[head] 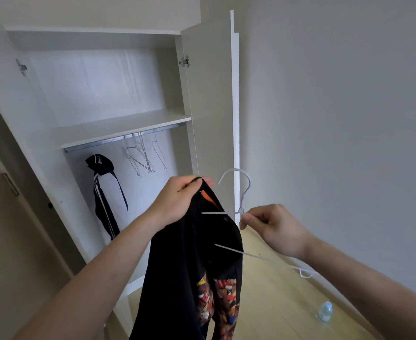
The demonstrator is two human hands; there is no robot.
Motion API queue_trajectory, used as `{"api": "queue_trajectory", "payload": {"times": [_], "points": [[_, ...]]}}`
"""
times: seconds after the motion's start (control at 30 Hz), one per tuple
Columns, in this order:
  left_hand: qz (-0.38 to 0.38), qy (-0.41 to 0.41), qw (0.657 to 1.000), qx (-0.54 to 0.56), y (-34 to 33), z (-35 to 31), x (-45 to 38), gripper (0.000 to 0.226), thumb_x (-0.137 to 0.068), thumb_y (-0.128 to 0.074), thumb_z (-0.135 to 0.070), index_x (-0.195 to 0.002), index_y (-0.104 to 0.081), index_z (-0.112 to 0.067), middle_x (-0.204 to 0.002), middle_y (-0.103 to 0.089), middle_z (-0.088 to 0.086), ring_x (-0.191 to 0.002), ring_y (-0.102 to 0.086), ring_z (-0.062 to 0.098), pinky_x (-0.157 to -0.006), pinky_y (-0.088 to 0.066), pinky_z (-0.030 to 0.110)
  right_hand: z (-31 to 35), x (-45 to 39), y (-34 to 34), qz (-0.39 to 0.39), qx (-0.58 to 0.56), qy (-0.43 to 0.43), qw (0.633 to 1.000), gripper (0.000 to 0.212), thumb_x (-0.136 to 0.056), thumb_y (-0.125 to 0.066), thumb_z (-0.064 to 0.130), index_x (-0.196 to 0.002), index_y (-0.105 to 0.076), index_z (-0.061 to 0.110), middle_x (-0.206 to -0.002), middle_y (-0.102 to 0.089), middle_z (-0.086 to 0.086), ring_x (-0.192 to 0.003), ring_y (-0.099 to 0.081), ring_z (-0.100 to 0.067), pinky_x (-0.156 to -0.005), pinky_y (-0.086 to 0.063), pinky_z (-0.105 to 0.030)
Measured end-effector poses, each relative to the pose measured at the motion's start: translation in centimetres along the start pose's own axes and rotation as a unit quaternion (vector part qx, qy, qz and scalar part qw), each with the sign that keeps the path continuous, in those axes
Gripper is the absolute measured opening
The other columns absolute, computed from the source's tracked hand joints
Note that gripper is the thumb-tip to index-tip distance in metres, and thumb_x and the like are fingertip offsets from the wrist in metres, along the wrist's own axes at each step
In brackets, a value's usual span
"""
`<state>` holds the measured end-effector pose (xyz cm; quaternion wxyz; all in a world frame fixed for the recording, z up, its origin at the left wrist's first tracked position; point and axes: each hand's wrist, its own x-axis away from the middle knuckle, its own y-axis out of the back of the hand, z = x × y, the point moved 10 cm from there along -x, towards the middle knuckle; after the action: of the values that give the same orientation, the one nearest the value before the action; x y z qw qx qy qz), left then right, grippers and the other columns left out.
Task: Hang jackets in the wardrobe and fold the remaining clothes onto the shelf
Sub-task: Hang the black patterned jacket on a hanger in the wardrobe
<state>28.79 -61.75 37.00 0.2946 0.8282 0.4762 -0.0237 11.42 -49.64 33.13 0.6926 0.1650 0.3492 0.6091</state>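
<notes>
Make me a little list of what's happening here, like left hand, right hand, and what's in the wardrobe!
left hand: grips the top edge of the black jacket
right hand: pinches the white hanger at its neck
hanger: partly inside the jacket, one end sticking out right
rail: one dark jacket hanging, some bare hangers
shelf: nothing on the part in view
floor: small bottle
</notes>
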Motion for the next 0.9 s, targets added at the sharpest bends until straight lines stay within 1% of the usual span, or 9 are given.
{"api": "queue_trajectory", "payload": {"times": [0.07, 0.3, 0.43, 0.53, 0.6, 0.67, 0.73, 0.83, 0.9], "points": [[-0.002, -0.007, 0.999, 0.034, -0.1, -0.5, -0.1, 0.032, -0.106, -0.046, -0.023, -0.116, -0.076, -0.021, -0.115, -0.075, -0.015, -0.117, -0.064, -0.001, -0.103, -0.046, 0.020, 0.3, -0.1, -1.1, 0.012, 0.005, 0.004, 1.000, 0.035, -0.105, -0.052, 0.037, -0.077, -0.072, 0.029, -0.049, -0.029, 0.006, -0.048, -0.028, -0.010, -0.049, -0.029, -0.019], [-0.004, 0.039, 0.984, 0.171, -1.3, 0.2, -0.2, 0.031, -0.108, -0.045, -0.018, -0.117, -0.074, -0.014, -0.117, -0.076, 0.000, -0.119, -0.067, 0.013, -0.114, -0.043, 0.040, 0.6, -0.7, -4.4, 0.066, 0.000, 0.009, 0.998, 0.038, -0.100, -0.046, 0.050, -0.080, -0.071, 0.030, -0.046, -0.043, 0.010, -0.045, -0.038, -0.007, -0.051, -0.033, -0.015], [0.046, 0.056, 0.973, 0.218, -3.4, -0.1, 0.9, 0.031, -0.109, -0.045, -0.023, -0.120, -0.073, -0.014, -0.124, -0.073, -0.002, -0.124, -0.063, 0.010, -0.114, -0.041, 0.035, -1.2, -0.4, -4.2, 0.006, -0.087, -0.032, 0.996, 0.043, -0.091, -0.045, 0.061, -0.076, -0.067, 0.027, -0.055, -0.037, 0.009, -0.053, -0.033, -0.010, -0.051, -0.030, -0.021], [0.080, -0.004, 0.997, -0.015, -3.1, -1.1, 1.6, 0.037, -0.109, -0.044, -0.035, -0.124, -0.072, -0.018, -0.131, -0.067, -0.017, -0.125, -0.053, -0.013, -0.112, -0.035, 0.017, -2.4, 0.3, -3.4, -0.046, -0.156, -0.053, 0.985, 0.043, -0.089, -0.050, 0.058, -0.066, -0.061, 0.024, -0.058, -0.031, 0.008, -0.053, -0.028, -0.011, -0.048, -0.026, -0.018], [0.104, -0.072, 0.975, -0.184, -3.5, -2.0, 2.2, 0.043, -0.107, -0.043, -0.042, -0.115, -0.075, -0.013, -0.142, -0.059, -0.018, -0.121, -0.042, -0.026, -0.105, -0.030, 0.004, -2.6, 0.8, -3.5, -0.072, -0.189, -0.056, 0.978, 0.042, -0.092, -0.053, 0.050, -0.064, -0.058, 0.020, -0.056, -0.032, 0.011, -0.050, -0.028, -0.007, -0.048, -0.026, -0.012], [0.135, -0.111, 0.947, -0.269, -4.2, -2.1, 3.0, 0.044, -0.106, -0.040, -0.047, -0.121, -0.073, -0.023, -0.151, -0.047, -0.021, -0.124, -0.037, -0.018, -0.106, -0.025, 0.010, -2.9, 1.2, -3.4, -0.095, -0.235, -0.063, 0.965, 0.040, -0.092, -0.055, 0.043, -0.062, -0.055, 0.017, -0.054, -0.032, 0.011, -0.049, -0.028, -0.005, -0.048, -0.025, -0.011], [0.127, -0.113, 0.946, -0.275, -3.2, -1.8, 3.0, 0.038, -0.107, -0.041, -0.042, -0.137, -0.064, -0.034, -0.153, -0.044, -0.021, -0.133, -0.038, -0.001, -0.114, -0.024, 0.021, -3.0, 1.5, -3.1, -0.108, -0.276, -0.067, 0.953, 0.042, -0.093, -0.059, 0.040, -0.063, -0.051, 0.013, -0.055, -0.029, 0.007, -0.048, -0.025, -0.007, -0.047, -0.023, -0.012], [0.038, -0.149, 0.916, -0.371, -0.3, -1.9, 2.1, 0.035, -0.105, -0.050, -0.033, -0.139, -0.059, -0.035, -0.140, -0.055, -0.019, -0.126, -0.042, 0.013, -0.112, -0.025, 0.029, -2.7, 1.6, -2.7, -0.112, -0.314, -0.064, 0.941, 0.047, -0.097, -0.064, 0.036, -0.060, -0.046, 0.013, -0.054, -0.025, 0.005, -0.048, -0.021, -0.009, -0.047, -0.021, -0.014], [-0.029, -0.173, 0.898, -0.403, 1.5, -2.5, 1.6, 0.024, -0.103, -0.054, -0.034, -0.124, -0.067, -0.035, -0.120, -0.064, -0.021, -0.120, -0.043, 0.014, -0.107, -0.022, 0.030, -2.2, 1.3, -2.7, -0.111, -0.314, -0.058, 0.941, 0.045, -0.094, -0.061, 0.037, -0.058, -0.046, 0.014, -0.053, -0.025, 0.006, -0.047, -0.021, -0.009, -0.046, -0.021, -0.013]]}}
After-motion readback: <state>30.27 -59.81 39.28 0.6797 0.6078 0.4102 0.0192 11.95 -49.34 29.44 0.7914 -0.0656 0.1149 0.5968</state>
